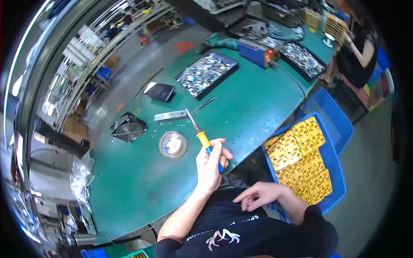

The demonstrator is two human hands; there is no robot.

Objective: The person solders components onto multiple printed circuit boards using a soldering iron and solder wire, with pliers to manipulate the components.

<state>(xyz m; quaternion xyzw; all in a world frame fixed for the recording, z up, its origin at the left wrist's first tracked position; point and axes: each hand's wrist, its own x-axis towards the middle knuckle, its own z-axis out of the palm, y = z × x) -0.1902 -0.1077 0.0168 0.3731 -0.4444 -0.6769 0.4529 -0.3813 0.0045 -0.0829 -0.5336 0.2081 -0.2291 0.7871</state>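
Observation:
A soldering iron [202, 137] with a yellow and blue handle is in my left hand [210, 165], fingers wrapped round it. Its metal tip points up and away over the green table, close to a narrow pale metal bar [171, 115] and a pair of tweezers [205, 104]. My right hand [263, 195] hovers in front of my torso, fingers loosely apart, with nothing visible in it. A round tub [173, 144] with pale contents stands left of the iron. To the right of my hands is a blue crate [336, 194] full of yellow panels [301, 161] with cut-outs.
On the green table [129, 185] stand a small fan [129, 127], a dark box [159, 91], a tray of small metal parts [206, 72], a second such tray [302, 59], a blue soldering station [254, 52] and a green power tool [220, 42]. Another person [358, 60] sits at far right.

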